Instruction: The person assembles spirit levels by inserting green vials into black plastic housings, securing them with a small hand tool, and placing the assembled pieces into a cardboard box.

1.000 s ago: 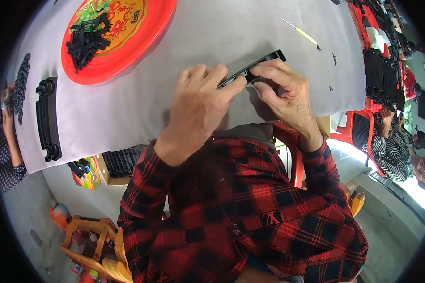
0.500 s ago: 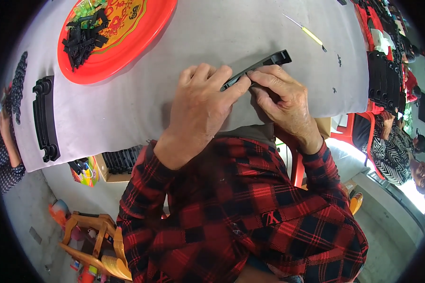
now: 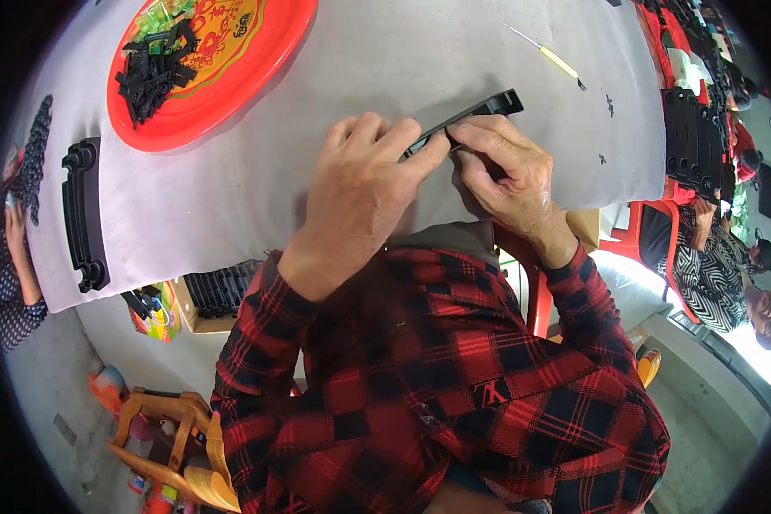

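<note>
Both hands are pinched shut on the long black plastic strip (image 3: 463, 118) mid-frame on the grey surface (image 3: 300, 154), left hand (image 3: 364, 184) pressing, right hand (image 3: 505, 167) gripping, so it looks mid-assembly with plenty of small black plastic parts (image 3: 150, 73) waiting on the round red tray (image 3: 231, 94) upper left.

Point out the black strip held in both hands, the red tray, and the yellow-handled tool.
black strip (image 3: 488, 106): head view, on its free far end.
red tray (image 3: 261, 68): head view, on its bare right rim.
yellow-handled tool (image 3: 557, 60): head view, on the yellow handle.
</note>
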Demonstrator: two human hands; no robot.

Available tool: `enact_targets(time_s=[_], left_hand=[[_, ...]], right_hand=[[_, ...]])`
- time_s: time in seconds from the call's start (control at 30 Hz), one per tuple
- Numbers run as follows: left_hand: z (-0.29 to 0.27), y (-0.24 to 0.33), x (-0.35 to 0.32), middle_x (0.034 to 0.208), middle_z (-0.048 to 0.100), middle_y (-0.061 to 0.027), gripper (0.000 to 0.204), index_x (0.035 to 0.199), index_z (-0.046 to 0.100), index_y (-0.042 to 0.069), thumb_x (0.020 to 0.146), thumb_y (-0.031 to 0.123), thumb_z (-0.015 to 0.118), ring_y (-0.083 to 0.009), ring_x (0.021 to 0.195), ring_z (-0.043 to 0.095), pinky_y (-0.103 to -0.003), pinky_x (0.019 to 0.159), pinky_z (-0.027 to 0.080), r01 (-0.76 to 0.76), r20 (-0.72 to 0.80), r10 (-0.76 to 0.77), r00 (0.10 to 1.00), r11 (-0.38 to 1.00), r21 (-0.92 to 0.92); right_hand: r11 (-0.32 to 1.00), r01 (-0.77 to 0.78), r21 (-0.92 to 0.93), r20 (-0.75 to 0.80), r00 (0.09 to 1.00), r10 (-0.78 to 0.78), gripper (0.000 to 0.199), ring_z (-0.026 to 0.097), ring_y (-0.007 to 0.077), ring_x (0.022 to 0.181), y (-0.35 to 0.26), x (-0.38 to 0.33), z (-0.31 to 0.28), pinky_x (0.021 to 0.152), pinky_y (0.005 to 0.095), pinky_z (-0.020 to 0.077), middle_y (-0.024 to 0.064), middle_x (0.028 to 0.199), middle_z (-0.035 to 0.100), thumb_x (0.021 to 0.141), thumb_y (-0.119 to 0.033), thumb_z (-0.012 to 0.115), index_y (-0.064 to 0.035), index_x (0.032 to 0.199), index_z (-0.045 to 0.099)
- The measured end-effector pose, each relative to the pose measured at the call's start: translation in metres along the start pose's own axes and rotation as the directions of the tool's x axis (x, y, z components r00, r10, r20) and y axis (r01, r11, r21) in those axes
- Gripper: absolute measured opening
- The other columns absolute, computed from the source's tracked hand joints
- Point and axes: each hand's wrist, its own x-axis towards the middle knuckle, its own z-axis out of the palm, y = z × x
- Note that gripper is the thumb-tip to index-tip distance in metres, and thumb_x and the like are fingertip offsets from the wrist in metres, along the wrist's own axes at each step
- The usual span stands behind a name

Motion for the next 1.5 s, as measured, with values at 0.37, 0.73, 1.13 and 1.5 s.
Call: enact_targets(time_s=[0.37,0.73,1.13,1.5], left_hand=[[-0.007,0.002,0.001,0.09,0.056,0.0002,0.03,0.111,0.069,0.014,0.082,0.01,0.062,-0.019,0.086,0.056,-0.036,0.082,0.046,-0.013,0.047,0.013,0.999,1.0,-0.001],[-0.006,0.015,0.0,0.093,0.056,-0.0024,0.034,0.112,0.069,0.012,0.08,0.005,0.061,-0.0219,0.088,0.055,-0.035,0.083,0.047,0.074,0.039,-0.076,0.996,0.996,0.043],[-0.001,0.011,-0.001,0.094,0.057,-0.0032,0.04,0.112,0.07,0.015,0.074,0.001,0.07,-0.0232,0.089,0.057,-0.037,0.078,0.047,0.053,-0.034,-0.054,0.998,0.998,-0.016],[-0.005,0.012,-0.001,0.094,0.057,-0.0042,0.04,0.111,0.07,0.013,0.074,0.001,0.07,-0.0251,0.09,0.057,-0.038,0.08,0.047,0.057,-0.018,-0.058,0.998,0.998,-0.042]], right_hand=[[0.93,-0.196,-0.312,-0.235,0.964,0.125,0.019,0.067,0.0248,0.082,0.045,0.045,-0.068,0.073,0.0333,0.0536,0.0083,0.093,0.07,0.087,-0.008,0.069,-0.0037,0.105,0.07],[0.608,0.112,-0.786,0.123,0.992,-0.023,0.027,0.064,0.0305,0.094,0.114,0.078,-0.078,0.08,0.0418,0.0522,0.0085,0.095,0.066,0.082,-0.004,0.062,-0.0082,0.108,0.066],[0.924,-0.28,0.261,0.134,0.958,0.253,0.011,0.052,0.0129,0.075,0.088,0.076,-0.091,0.066,0.0279,0.0459,0.002,0.083,0.055,0.085,-0.004,0.048,-0.0036,0.091,0.058],[0.148,-0.167,0.975,0.165,0.986,0.02,0.018,0.024,0.0064,0.053,0.01,0.066,-0.037,0.05,0.0238,0.0246,-0.005,0.065,0.028,0.099,-0.013,0.046,0.0011,0.104,0.056]])
